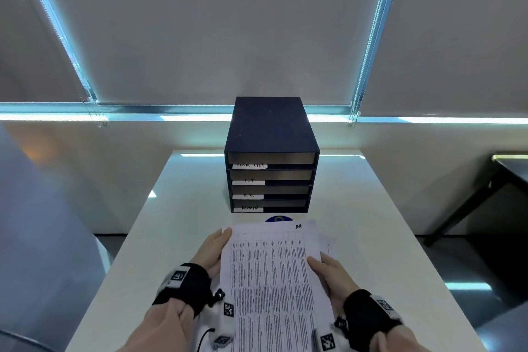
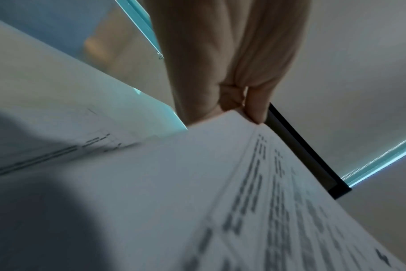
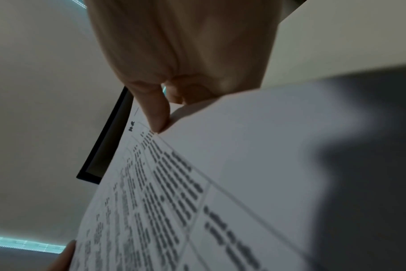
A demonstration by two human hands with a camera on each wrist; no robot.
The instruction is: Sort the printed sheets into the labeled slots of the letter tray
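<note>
A printed sheet (image 1: pixel 271 274) marked "HR" at its top right corner is lifted above the white table (image 1: pixel 371 223), close to me. My left hand (image 1: pixel 213 251) grips its left edge, thumb on top (image 2: pixel 255 110). My right hand (image 1: pixel 328 271) pinches its right edge (image 3: pixel 158 117). More sheets (image 1: pixel 328 240) lie underneath, partly hidden. The dark letter tray (image 1: pixel 270 157) stands beyond, its four slots labelled TASK LIST, I.T, H.R. and ADMIN from top to bottom. All four slots look dark inside.
A blue round sticker (image 1: pixel 278 219) lies on the table just in front of the tray. A dark side table (image 1: pixel 503 174) stands at the right. Closed roller blinds (image 1: pixel 214 23) hang behind the tray. A grey rounded chair back (image 1: pixel 34 223) is at the left.
</note>
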